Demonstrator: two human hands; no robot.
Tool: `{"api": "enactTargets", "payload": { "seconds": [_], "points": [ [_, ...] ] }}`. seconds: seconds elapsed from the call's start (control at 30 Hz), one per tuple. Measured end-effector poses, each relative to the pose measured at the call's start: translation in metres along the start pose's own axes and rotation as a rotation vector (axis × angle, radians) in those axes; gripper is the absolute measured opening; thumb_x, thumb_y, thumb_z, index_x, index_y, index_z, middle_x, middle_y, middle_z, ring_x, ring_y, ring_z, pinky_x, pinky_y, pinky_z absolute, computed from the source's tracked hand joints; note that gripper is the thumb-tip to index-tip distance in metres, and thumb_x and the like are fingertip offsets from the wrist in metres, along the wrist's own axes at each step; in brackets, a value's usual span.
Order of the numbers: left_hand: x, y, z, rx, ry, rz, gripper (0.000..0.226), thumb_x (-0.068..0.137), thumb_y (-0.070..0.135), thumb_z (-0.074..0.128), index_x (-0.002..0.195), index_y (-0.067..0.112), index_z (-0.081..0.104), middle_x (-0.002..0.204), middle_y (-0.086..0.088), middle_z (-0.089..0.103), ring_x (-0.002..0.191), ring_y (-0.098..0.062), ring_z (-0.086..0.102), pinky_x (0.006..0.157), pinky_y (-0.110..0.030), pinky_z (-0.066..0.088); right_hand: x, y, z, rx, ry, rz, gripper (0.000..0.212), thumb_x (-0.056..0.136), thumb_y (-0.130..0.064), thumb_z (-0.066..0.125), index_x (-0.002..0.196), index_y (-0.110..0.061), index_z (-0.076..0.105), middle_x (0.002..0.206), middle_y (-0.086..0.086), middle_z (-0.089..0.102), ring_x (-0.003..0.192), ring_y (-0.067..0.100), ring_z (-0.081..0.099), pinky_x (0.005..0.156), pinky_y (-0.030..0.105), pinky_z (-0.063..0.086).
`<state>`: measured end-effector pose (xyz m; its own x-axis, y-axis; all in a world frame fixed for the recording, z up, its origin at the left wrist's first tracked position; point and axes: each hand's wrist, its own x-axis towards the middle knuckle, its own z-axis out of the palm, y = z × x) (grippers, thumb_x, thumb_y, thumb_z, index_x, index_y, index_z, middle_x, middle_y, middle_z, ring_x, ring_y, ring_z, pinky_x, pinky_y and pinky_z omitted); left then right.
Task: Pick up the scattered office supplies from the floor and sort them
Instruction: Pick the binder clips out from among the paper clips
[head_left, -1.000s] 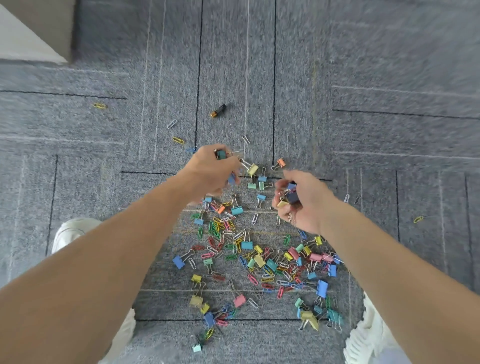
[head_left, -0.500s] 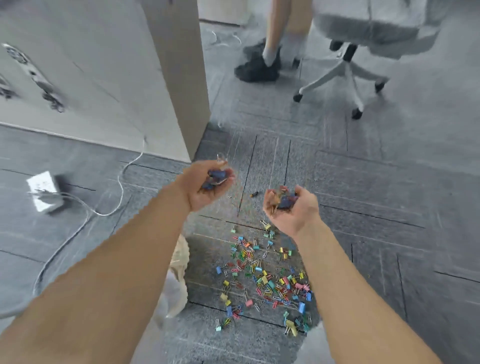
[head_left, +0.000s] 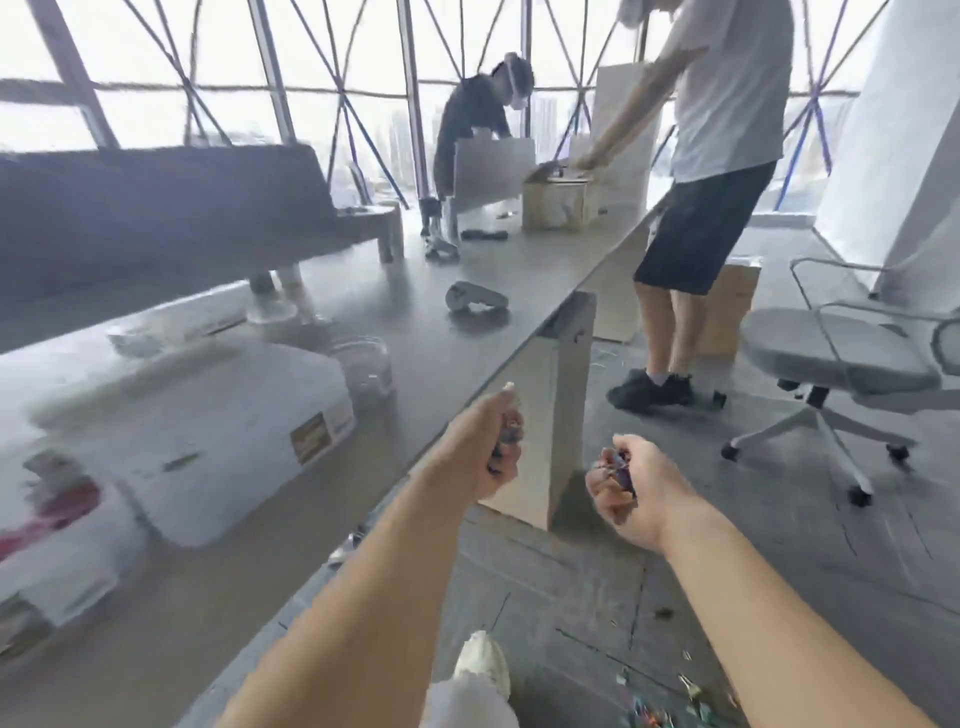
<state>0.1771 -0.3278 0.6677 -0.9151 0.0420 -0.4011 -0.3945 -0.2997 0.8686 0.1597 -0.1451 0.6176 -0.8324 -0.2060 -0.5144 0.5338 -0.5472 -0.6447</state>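
Binder clips (head_left: 618, 465) fill both fists: my left hand (head_left: 488, 452) grips one handful near the desk (head_left: 519, 270) edge, my right hand (head_left: 631, 493) another above open carpet (head_left: 727, 545); a blurred pile (head_left: 654, 719), too smeared to count, lies by my feet.

no readable text; label on white box (head_left: 310, 438) on table (head_left: 498, 280) too blurred to read

The tabletop (head_left: 519, 270) looks smooth and faintly glossy, the carpet (head_left: 753, 545) rough and matt, the box (head_left: 553, 208) plain cardboard

Blurred clips (head_left: 618, 464) half-hidden among fingers (head_left: 607, 493)
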Motion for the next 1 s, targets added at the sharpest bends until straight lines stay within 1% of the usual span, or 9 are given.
{"api": "enactTargets", "payload": {
  "seconds": [0.2, 0.37, 0.53, 0.67, 0.77, 0.83, 0.87, 0.93, 1.0],
  "points": [
    [-0.039, 0.104, -0.064, 0.261, 0.283, 0.284, 0.039, 0.092, 0.036, 0.058, 0.059, 0.020, 0.044, 0.046, 0.004, 0.038, 0.035, -0.011, 0.027, 0.041, -0.012, 0.014, -0.002, -0.004, 0.141, -0.291, -0.179, -0.132, 0.031, 0.094, -0.016, 0.039, 0.063, -0.019, 0.036, 0.061, 0.002, 0.031, 0.047, 0.011, 0.035, 0.032, 0.018, 0.016],
    [-0.069, 0.157, -0.140, 0.464, 0.505, 0.381, 0.041, 0.095, 0.036, 0.051, 0.058, 0.019, 0.044, 0.048, 0.003, 0.041, 0.034, -0.011, 0.028, 0.039, -0.015, 0.016, 0.000, 0.008, 0.248, -0.431, -0.331, -0.157, 0.029, 0.092, -0.012, 0.036, 0.064, -0.018, 0.038, 0.062, 0.004, 0.028, 0.047, 0.014, 0.035, 0.035, 0.017, 0.015],
    [-0.099, 0.179, -0.204, 0.569, 0.704, 0.337, 0.036, 0.097, 0.032, 0.045, 0.064, 0.017, 0.047, 0.058, 0.000, 0.044, 0.044, -0.012, 0.030, 0.040, -0.017, 0.017, -0.001, 0.044, 0.329, -0.602, -0.424, -0.236, 0.027, 0.094, -0.007, 0.036, 0.070, -0.013, 0.045, 0.064, 0.007, 0.035, 0.046, 0.017, 0.042, 0.046, 0.024, 0.015],
    [-0.113, 0.169, -0.243, 0.668, 0.723, 0.141, 0.026, 0.094, 0.026, 0.048, 0.070, 0.016, 0.050, 0.063, -0.001, 0.047, 0.042, -0.011, 0.030, 0.038, -0.015, 0.019, 0.001, 0.079, 0.369, -0.775, -0.507, -0.293, 0.025, 0.098, -0.009, 0.033, 0.079, -0.012, 0.048, 0.066, 0.004, 0.039, 0.051, 0.016, 0.042, 0.049, 0.025, 0.024],
    [-0.113, 0.157, -0.266, 0.732, 0.685, 0.100, 0.014, 0.094, 0.018, 0.054, 0.086, 0.008, 0.059, 0.075, -0.008, 0.055, 0.052, -0.015, 0.039, 0.047, -0.022, 0.032, 0.008, 0.099, 0.381, -1.054, -0.513, -0.404, 0.014, 0.095, -0.015, 0.042, 0.089, -0.010, 0.054, 0.074, 0.007, 0.051, 0.063, 0.022, 0.049, 0.046, 0.024, 0.036],
    [-0.116, 0.153, -0.270, 0.743, 0.630, 0.039, 0.016, 0.098, 0.022, 0.058, 0.094, 0.007, 0.060, 0.080, -0.007, 0.057, 0.061, -0.017, 0.047, 0.060, -0.028, 0.048, 0.010, 0.108, 0.381, -1.208, -0.514, -0.410, 0.026, 0.097, -0.025, 0.045, 0.092, -0.004, 0.060, 0.086, 0.010, 0.061, 0.075, 0.024, 0.051, 0.059, 0.030, 0.046],
    [-0.119, 0.152, -0.271, 0.745, 0.602, 0.012, 0.019, 0.098, 0.027, 0.059, 0.099, 0.008, 0.062, 0.085, -0.005, 0.062, 0.069, -0.018, 0.053, 0.073, -0.032, 0.053, 0.011, 0.110, 0.380, -1.256, -0.518, -0.398, 0.034, 0.098, -0.030, 0.046, 0.101, 0.000, 0.062, 0.093, 0.011, 0.063, 0.080, 0.024, 0.052, 0.070, 0.036, 0.049],
    [-0.123, 0.153, -0.269, 0.756, 0.566, 0.003, 0.032, 0.099, 0.039, 0.056, 0.118, 0.013, 0.060, 0.108, -0.004, 0.065, 0.094, -0.022, 0.059, 0.091, -0.040, 0.051, 0.006, 0.108, 0.377, -1.288, -0.503, -0.371, 0.042, 0.100, -0.037, 0.046, 0.113, 0.000, 0.062, 0.096, 0.010, 0.061, 0.085, 0.024, 0.054, 0.086, 0.042, 0.051],
    [-0.127, 0.155, -0.264, 0.779, 0.544, 0.012, 0.048, 0.101, 0.048, 0.046, 0.137, 0.015, 0.050, 0.129, -0.007, 0.057, 0.112, -0.025, 0.055, 0.098, -0.043, 0.046, -0.001, 0.102, 0.374, -1.259, -0.484, -0.370, 0.041, 0.103, -0.036, 0.044, 0.117, 0.000, 0.061, 0.097, 0.013, 0.061, 0.082, 0.021, 0.056, 0.082, 0.039, 0.052]
  ]
}}
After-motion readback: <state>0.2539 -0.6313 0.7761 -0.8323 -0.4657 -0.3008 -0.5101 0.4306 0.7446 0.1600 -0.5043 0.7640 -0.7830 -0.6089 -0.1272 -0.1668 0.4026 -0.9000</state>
